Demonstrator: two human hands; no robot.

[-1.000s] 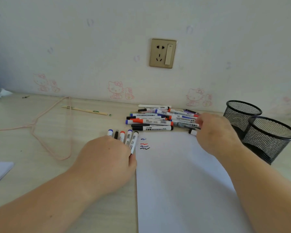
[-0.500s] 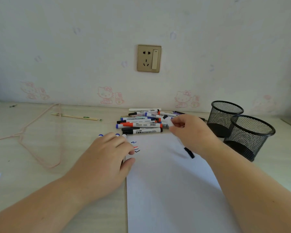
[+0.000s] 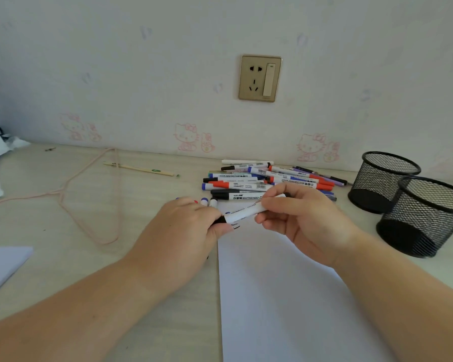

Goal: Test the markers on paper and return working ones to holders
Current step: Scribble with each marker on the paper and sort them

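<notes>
Vs 0.5 s ago: right hand [image 3: 306,220] has come back from the marker pile [image 3: 267,180] w/ a white-barrel marker [image 3: 246,212] and brought it to the left hand [image 3: 183,231]. Left hand, which lay on the small row of markers [image 3: 207,201] at the paper's [image 3: 285,296] left edge, now has its fingers round the marker's black cap end. The black item that lay on the paper near the right wrist is no longer seen.

Marker: held low over the paper's top left part, just in front of the pile. Long axis runs roughly left-right, tilted: black cap end lower-left, toward left hand; other end upper-right, hidden in right hand.

Grip: right-hand fingers and thumb curl round the barrel's right half. Left-hand fingers pinch the cap end; can't tell if cap is off or on.

Ink marks on paper mostly covered by the hands. Two black mesh holders [image 3: 387,181] stand touching at right on the desk [image 3: 63,257], apart from the paper. Pink hanger [image 3: 89,205] lies left.
</notes>
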